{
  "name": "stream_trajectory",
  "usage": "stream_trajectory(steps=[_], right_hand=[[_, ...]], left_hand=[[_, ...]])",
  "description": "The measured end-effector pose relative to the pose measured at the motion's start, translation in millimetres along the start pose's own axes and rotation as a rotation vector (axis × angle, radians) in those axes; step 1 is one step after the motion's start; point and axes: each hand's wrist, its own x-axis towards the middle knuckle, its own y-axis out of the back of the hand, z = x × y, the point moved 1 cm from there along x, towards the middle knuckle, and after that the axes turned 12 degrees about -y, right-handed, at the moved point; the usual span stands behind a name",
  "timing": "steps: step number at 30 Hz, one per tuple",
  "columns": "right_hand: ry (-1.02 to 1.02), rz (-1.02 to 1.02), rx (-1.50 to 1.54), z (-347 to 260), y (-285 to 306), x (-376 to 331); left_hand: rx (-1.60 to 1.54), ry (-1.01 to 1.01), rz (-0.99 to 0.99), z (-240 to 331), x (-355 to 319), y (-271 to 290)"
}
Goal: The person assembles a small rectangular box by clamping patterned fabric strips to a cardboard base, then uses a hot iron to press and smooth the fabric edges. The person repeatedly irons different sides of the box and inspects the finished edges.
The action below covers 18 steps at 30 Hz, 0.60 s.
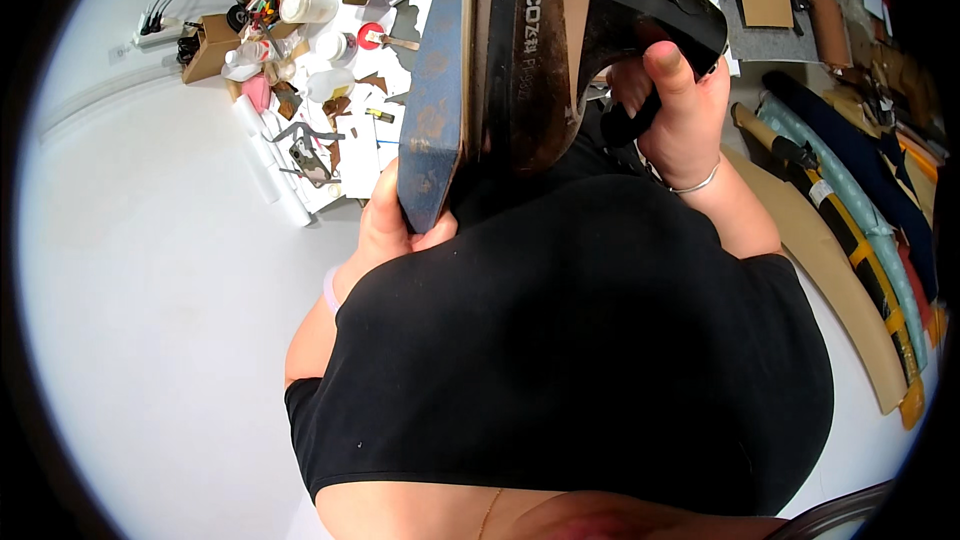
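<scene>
Close in front of my chest, my right hand [682, 115] is wrapped round the black handle of what looks like a clothes iron [525, 90], dark-bodied with a tan strip and brownish stains. The iron stands on edge, with its long side turned toward me. To its left is a blue, worn slab [432, 110] with brown scuffs. My left hand [385, 215] grips the slab's lower end, with the thumb on the outer side and fingertips showing underneath. Slab and iron lie close side by side; whether they touch all along cannot be made out.
A cluttered white table [360, 165] lies ahead, with a white jar [308, 7], a red-topped pot with a brush [370, 35], a phone [310, 160] and brown scraps. A cardboard box [210, 45] sits at its left. Rolls of material [850, 210] lean at the right.
</scene>
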Motion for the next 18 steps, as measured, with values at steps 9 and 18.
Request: stream_trajectory(steps=[9, 18], right_hand=[[-0.035, 0.054, -0.022, 2.6, 0.3, 2.2], [-0.019, 0.065, -0.057, 2.4, 0.1, 5.7]], left_hand=[[0.393, -0.127, -0.067, 4.1, -3.3, -1.6], [0.458, -0.088, -0.01, 10.8, -3.1, -6.9]])
